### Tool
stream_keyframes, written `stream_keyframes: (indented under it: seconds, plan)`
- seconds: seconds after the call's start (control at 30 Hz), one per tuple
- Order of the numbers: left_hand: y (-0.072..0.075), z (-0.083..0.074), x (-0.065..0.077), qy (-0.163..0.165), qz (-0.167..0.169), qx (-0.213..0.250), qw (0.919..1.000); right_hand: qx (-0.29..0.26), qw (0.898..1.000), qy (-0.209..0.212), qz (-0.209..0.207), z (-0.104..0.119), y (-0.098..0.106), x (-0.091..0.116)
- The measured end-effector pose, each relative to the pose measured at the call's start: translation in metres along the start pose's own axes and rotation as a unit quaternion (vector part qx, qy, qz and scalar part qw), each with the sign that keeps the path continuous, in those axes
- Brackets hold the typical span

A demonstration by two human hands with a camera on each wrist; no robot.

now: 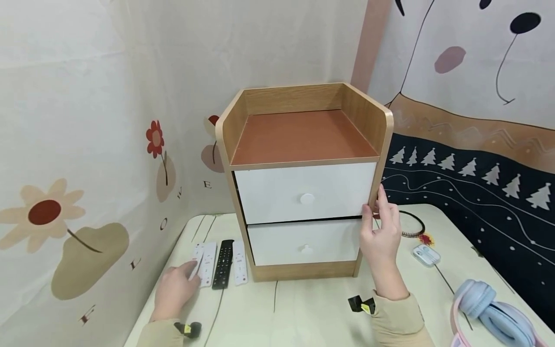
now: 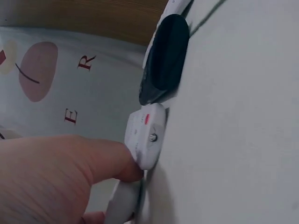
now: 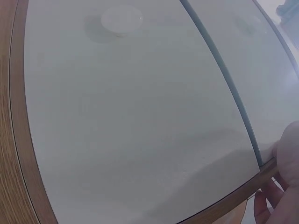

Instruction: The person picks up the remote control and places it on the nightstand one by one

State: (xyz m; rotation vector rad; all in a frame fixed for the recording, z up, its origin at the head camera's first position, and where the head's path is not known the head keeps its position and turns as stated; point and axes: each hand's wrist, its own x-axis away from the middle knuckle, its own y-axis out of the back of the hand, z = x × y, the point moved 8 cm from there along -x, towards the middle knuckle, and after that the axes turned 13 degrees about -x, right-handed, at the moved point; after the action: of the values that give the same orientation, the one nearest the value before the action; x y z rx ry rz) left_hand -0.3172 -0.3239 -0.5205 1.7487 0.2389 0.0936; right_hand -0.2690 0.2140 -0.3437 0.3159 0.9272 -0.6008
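A small wooden drawer cabinet [image 1: 305,137] with two white drawer fronts stands upright on the table. My right hand [image 1: 382,236] holds its right side edge, thumb on the front and fingers along the outer side. The upper drawer's round white knob [image 3: 122,19] shows in the right wrist view. To the left of the cabinet, my left hand [image 1: 175,289] pinches the leftmost white remote control [image 1: 197,255], partly covered by the fingers. Beside it lie a second white remote [image 1: 208,264], a black remote [image 1: 223,265] and another white remote [image 1: 239,262] nearest the cabinet.
Right of the cabinet lie a dark coiled band [image 1: 418,225] and a small clear case [image 1: 426,255]. Blue and pink headphones [image 1: 498,308] rest at the table's front right. A printed cloth [image 1: 277,43] hangs behind and along the left of the pale table [image 1: 303,308].
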Motion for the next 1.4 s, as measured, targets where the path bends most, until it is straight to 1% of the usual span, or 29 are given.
stream_keyframes:
  seconds: [0.1, 0.17, 0.3, 0.4, 0.5, 0.6, 0.67, 0.73, 0.83, 0.93, 1.03, 1.2, 1.33, 1.4]
  plan:
    - [0.002, 0.001, 0.001, 0.002, 0.004, -0.002, 1.0000, 0.003, 1.000, -0.002, 0.001, 0.000, 0.000, 0.000]
    - [0.003, 0.002, 0.001, 0.009, 0.006, 0.002, 0.9999, 0.005, 1.000, -0.002, 0.000, 0.000, 0.000, 0.000]
    - [0.007, 0.007, 0.000, 0.032, 0.000, 0.023, 0.9992, 0.002, 1.000, -0.004, 0.003, 0.000, 0.000, 0.000]
    - [0.015, 0.006, 0.000, 0.041, -0.017, 0.043, 0.9981, -0.001, 1.000, -0.004, 0.003, 0.000, 0.000, -0.001]
    - [0.028, 0.003, 0.002, 0.038, -0.048, 0.058, 0.9964, -0.001, 1.000, -0.004, 0.003, 0.000, 0.000, -0.001]
    - [0.047, -0.003, 0.005, 0.024, -0.104, 0.068, 0.9920, 0.001, 1.000, -0.005, 0.003, -0.001, 0.000, -0.001]
    - [0.062, -0.009, 0.008, 0.014, -0.148, 0.077, 0.9859, 0.003, 1.000, -0.006, 0.005, -0.002, -0.001, 0.000]
    - [0.078, -0.018, 0.011, -0.001, -0.197, 0.091, 0.9761, 0.005, 1.000, -0.008, 0.005, -0.002, -0.002, 0.000]
    - [0.105, -0.034, 0.017, -0.025, -0.262, 0.107, 0.9588, 0.006, 1.000, -0.010, 0.005, -0.002, -0.001, 0.001]
    - [0.132, -0.050, 0.024, -0.055, -0.316, 0.110, 0.9408, 0.007, 1.000, -0.012, 0.004, -0.003, 0.000, 0.001]
    - [0.159, -0.065, 0.032, -0.080, -0.359, 0.116, 0.9227, 0.006, 1.000, -0.009, 0.002, -0.002, 0.001, 0.002]
    - [0.203, -0.089, 0.047, -0.118, -0.407, 0.151, 0.8931, 0.003, 1.000, 0.003, -0.003, 0.000, 0.002, 0.000]
    - [0.233, -0.104, 0.059, -0.139, -0.433, 0.201, 0.8676, 0.000, 1.000, 0.006, -0.005, 0.001, 0.002, -0.001]
    - [0.246, -0.110, 0.065, -0.144, -0.442, 0.231, 0.8545, 0.000, 1.000, 0.006, -0.004, 0.001, 0.001, -0.001]
